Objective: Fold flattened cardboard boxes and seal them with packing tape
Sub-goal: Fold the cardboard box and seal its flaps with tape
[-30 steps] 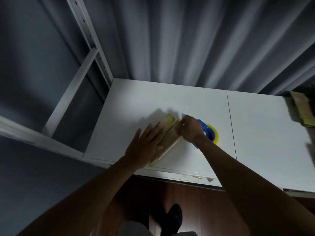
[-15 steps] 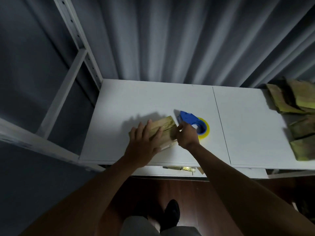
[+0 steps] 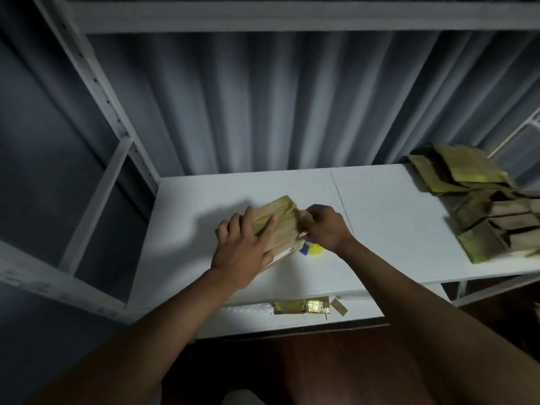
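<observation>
A white shelf board [image 3: 380, 217] in a metal rack was the work surface, with a grey pleated curtain [image 3: 263, 106] hung behind it. 1 small cardboard box [image 3: 277, 220] was set near the middle of the board, already folded up as far as could be told. It was pinned down by the left hand [image 3: 242, 252], laid flat across its near side with the fingers fairly straight. At the box's right end, something was being pinched or pressed by the curled right hand [image 3: 324, 226]; probably a tape end, though that part was too blurry to be sure. The tape dispenser [image 3: 311, 248], blue with a yellow roll, was left on the board just beside the box, mostly hidden under the right wrist.

So the sealing step looked to be in hand. Next, the tape would likely need smoothing along the seam, with the box kept steady. A pile of more boxes [image 3: 479, 206] was stacked at the far right, well apart. A few cardboard scraps [image 3: 304, 306] were left on the lower ledge.
</observation>
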